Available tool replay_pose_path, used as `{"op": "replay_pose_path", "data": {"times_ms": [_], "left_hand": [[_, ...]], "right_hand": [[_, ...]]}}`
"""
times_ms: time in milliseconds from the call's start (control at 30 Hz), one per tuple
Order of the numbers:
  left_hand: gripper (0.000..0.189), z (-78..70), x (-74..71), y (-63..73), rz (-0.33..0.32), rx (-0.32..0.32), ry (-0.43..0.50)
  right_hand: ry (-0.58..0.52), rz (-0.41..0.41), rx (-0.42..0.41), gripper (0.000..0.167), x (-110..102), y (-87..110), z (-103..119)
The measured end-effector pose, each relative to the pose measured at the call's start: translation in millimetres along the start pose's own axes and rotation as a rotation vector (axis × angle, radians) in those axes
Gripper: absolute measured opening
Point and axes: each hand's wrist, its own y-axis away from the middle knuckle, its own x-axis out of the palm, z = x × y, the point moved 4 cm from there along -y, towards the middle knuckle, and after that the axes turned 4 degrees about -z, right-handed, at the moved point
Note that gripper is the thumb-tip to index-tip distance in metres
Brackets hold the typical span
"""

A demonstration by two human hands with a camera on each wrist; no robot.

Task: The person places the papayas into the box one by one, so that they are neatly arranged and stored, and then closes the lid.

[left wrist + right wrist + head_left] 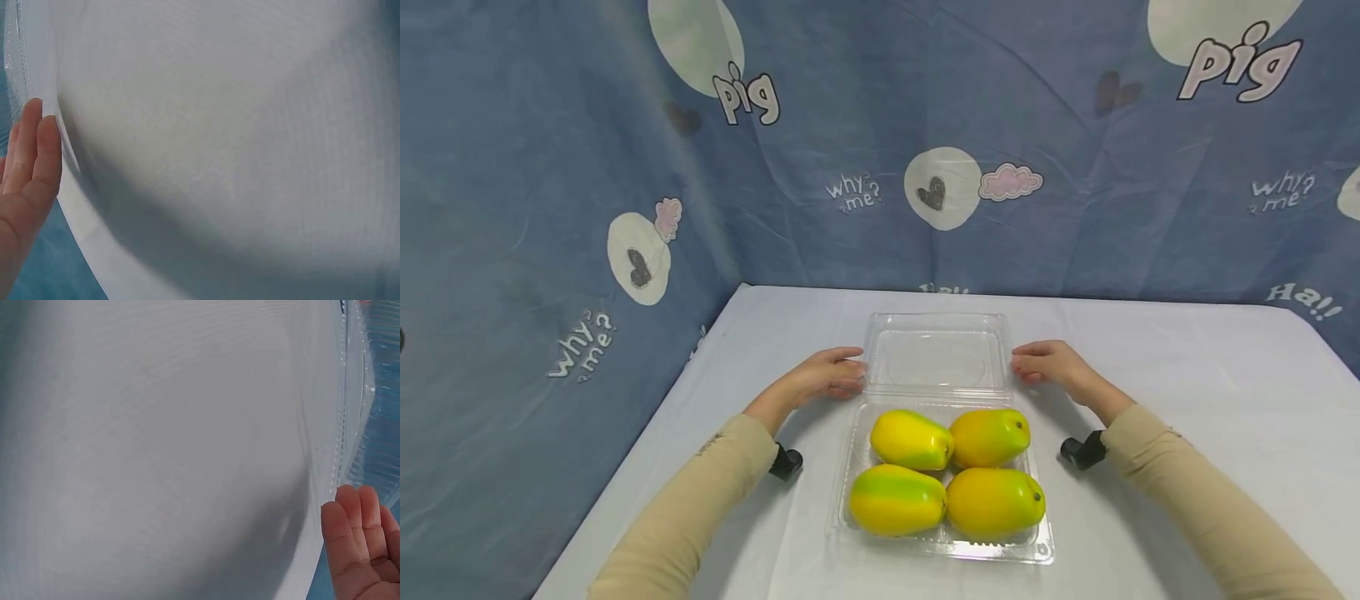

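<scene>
A clear plastic clamshell box (940, 550) stands open on the white-covered table, with several yellow-green mango-like fruits (912, 440) in its base. Its raised lid (936, 354) is at the far side. My left hand (827, 373) is at the lid's left edge, its fingers (47, 147) fairly straight. At the opposite edge is my right hand (1051, 363), with fingers (350, 515) extended and only slightly bent. Both sets of fingertips are at or very close to the lid's sides; whether they press on it I cannot tell.
The white cloth (1187, 375) covers the table around the box. A blue patterned curtain (850, 100) hangs behind and on the left. Dark wrist cameras (1084, 451) are strapped under the beige sleeves (1210, 500).
</scene>
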Motion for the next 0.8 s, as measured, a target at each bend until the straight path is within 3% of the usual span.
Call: {"op": "replay_pose_path", "data": {"times_ms": [400,700,800], "left_hand": [[0.059,-23.4,-0.6,10.9,0.009,0.126,-0.093],[0.057,-48.0,-8.5,18.6,-0.036,0.133,-0.131],[0.056,-56.7,-11.7,25.1,-0.039,0.161,-0.144]], "right_hand": [[-0.015,-0.023,-0.026,0.047,-13.1,5.8,16.5],[-0.006,-0.073,-0.071,0.044,-26.3,16.5,42.9],[0.004,-0.082,-0.081,0.045,-30.7,21.9,51.0]]}}
